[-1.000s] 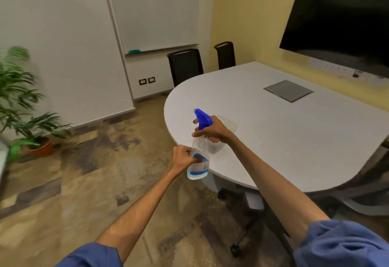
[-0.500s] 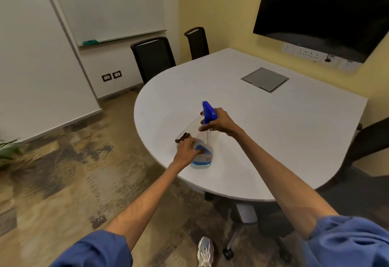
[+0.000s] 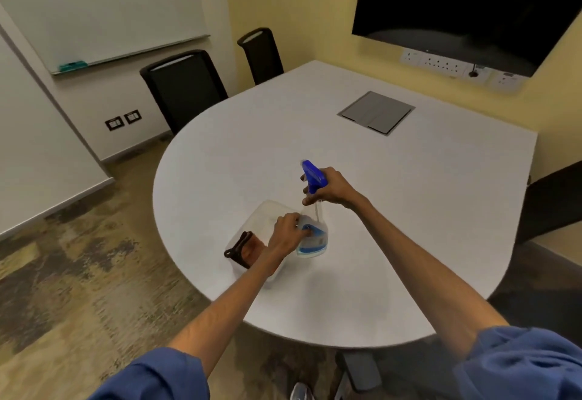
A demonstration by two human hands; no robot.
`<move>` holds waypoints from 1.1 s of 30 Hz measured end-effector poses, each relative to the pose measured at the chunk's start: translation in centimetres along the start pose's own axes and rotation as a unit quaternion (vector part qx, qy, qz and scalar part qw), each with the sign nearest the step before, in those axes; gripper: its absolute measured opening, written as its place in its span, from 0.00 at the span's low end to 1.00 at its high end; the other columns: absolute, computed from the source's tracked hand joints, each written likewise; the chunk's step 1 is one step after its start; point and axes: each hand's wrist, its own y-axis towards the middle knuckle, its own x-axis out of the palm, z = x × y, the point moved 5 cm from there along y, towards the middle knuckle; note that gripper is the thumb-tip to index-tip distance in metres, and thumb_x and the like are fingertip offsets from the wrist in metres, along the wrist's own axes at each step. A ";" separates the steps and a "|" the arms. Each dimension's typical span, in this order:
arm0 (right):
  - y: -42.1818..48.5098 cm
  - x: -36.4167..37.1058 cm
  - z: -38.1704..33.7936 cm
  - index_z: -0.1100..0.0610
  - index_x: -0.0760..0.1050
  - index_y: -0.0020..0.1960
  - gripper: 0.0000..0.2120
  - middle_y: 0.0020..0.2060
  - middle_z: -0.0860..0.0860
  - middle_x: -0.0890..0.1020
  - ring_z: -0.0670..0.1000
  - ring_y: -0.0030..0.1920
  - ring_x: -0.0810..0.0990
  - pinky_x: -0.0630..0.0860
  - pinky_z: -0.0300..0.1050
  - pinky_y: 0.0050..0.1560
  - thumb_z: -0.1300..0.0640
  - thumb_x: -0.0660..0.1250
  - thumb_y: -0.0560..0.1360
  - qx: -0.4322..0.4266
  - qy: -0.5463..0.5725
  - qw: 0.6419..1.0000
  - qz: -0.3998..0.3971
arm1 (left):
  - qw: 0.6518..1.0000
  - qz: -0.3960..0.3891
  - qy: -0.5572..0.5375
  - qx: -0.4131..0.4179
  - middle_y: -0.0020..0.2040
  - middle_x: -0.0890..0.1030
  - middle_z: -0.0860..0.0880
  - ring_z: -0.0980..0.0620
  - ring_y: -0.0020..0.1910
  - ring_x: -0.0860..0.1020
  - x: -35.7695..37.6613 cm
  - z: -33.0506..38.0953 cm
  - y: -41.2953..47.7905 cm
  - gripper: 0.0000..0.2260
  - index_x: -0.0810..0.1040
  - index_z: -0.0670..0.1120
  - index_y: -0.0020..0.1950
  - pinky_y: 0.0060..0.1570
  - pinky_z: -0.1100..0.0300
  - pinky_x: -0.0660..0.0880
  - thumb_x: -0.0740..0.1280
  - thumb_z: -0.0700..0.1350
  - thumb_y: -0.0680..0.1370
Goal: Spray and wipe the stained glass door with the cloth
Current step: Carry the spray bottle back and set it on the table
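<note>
A clear spray bottle (image 3: 313, 239) with a blue trigger head and a blue label is over the white table (image 3: 425, 198); I cannot tell if it touches the top. My right hand (image 3: 330, 188) grips its blue head and neck. My left hand (image 3: 288, 234) holds the bottle's lower body. Just left of the bottle a clear plastic tub (image 3: 267, 213) sits on the table with a brown cloth (image 3: 244, 250) inside, partly hidden by my left wrist. No glass door is in view.
Two black chairs (image 3: 185, 87) stand at the table's far side and another (image 3: 551, 201) at the right. A grey cable hatch (image 3: 376, 113) is set in the tabletop. A dark screen (image 3: 466, 5) and a whiteboard (image 3: 104, 5) hang on the walls. Patterned carpet (image 3: 78, 273) lies to the left.
The view has swung right and closer to the table. Both hands have carried the bottle from beyond the table's edge to over the tabletop beside the tub. The plant has left the view.
</note>
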 end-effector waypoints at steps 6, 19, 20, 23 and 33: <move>1.1 -0.9 5.2 0.64 0.74 0.65 0.28 0.53 0.61 0.83 0.53 0.49 0.82 0.80 0.41 0.50 0.65 0.79 0.67 0.020 0.025 0.998 0.053 | 0.999 -0.034 0.010 0.004 0.64 0.80 0.41 0.43 0.61 0.78 3.2 -0.4 3.4 0.18 0.75 0.39 0.66 0.62 0.55 0.73 0.69 0.43 0.78; 0.9 1.2 11.5 0.66 0.75 0.65 0.27 0.55 0.60 0.84 0.55 0.53 0.81 0.79 0.31 0.46 0.66 0.78 0.68 0.055 0.094 0.981 0.159 | 0.998 -0.060 -0.032 -0.008 0.62 0.80 0.40 0.41 0.60 0.78 6.6 -3.1 5.6 0.17 0.76 0.38 0.66 0.62 0.52 0.74 0.69 0.42 0.79; 0.9 1.5 11.6 0.66 0.75 0.65 0.27 0.55 0.59 0.84 0.54 0.53 0.81 0.79 0.31 0.46 0.66 0.78 0.68 0.054 0.098 0.979 0.168 | 0.997 -0.054 -0.047 -0.011 0.62 0.80 0.40 0.41 0.59 0.78 6.6 -3.2 5.5 0.16 0.76 0.38 0.65 0.61 0.54 0.74 0.69 0.42 0.79; 0.3 2.5 12.2 0.63 0.74 0.67 0.30 0.57 0.58 0.83 0.55 0.55 0.81 0.78 0.32 0.49 0.65 0.79 0.67 0.056 0.117 0.973 0.191 | 0.996 -0.046 -0.079 -0.021 0.63 0.80 0.40 0.41 0.62 0.78 6.8 -3.6 5.1 0.18 0.75 0.38 0.67 0.61 0.57 0.73 0.69 0.41 0.78; -4.1 5.2 12.3 0.54 0.64 0.66 0.41 0.58 0.45 0.68 0.44 0.54 0.69 0.68 0.29 0.52 0.48 0.83 0.62 0.070 0.084 0.895 0.432 | 0.997 -0.013 -0.079 -0.005 0.48 0.85 0.43 0.49 0.44 0.83 1.9 -6.1 5.3 0.24 0.72 0.48 0.65 0.49 0.56 0.82 0.76 0.43 0.73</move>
